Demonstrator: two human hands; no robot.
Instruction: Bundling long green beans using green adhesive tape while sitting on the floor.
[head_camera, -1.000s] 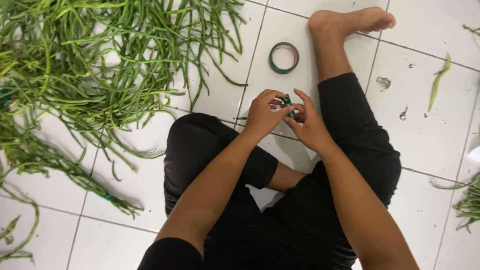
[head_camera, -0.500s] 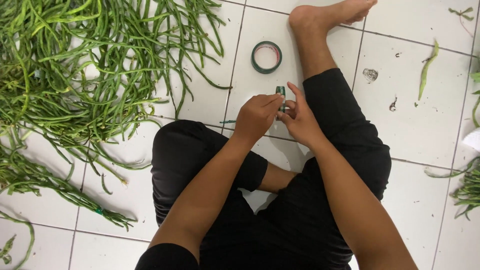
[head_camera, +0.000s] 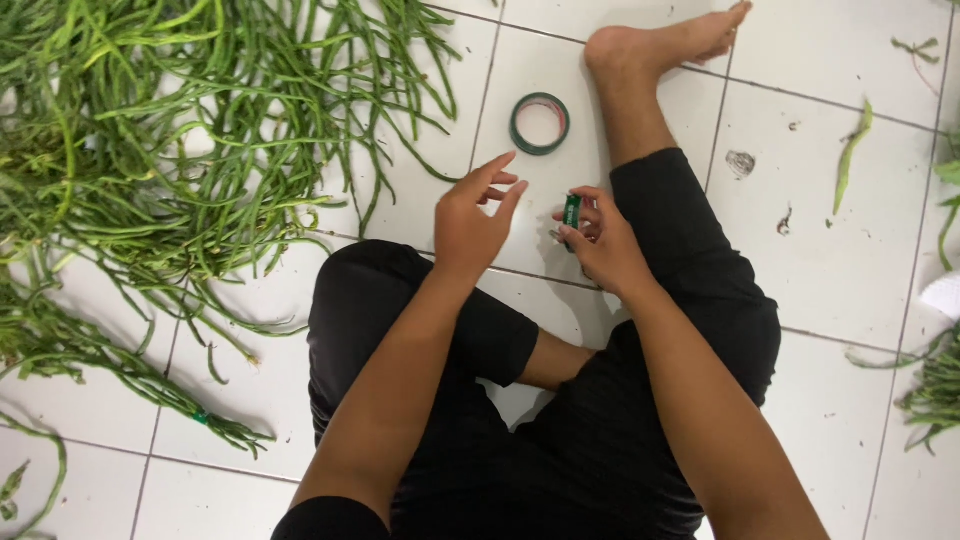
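A person in black clothes sits on a white tile floor (head_camera: 830, 260) with one bare foot (head_camera: 660, 45) stretched out. The right hand (head_camera: 600, 245) pinches a small green strip of tape (head_camera: 571, 210) between thumb and fingers, just above the right knee. The left hand (head_camera: 475, 215) is open and holds nothing, with its fingers spread near the strip but not touching it. A green roll of tape (head_camera: 540, 123) lies flat on the floor just past both hands, beside the foot. A big messy pile of long green beans (head_camera: 170, 130) covers the floor on the left. A tied bunch of beans (head_camera: 130, 375) lies near the left knee (a green band goes round it). One loose bean (head_camera: 850, 155) lies far off to the right.
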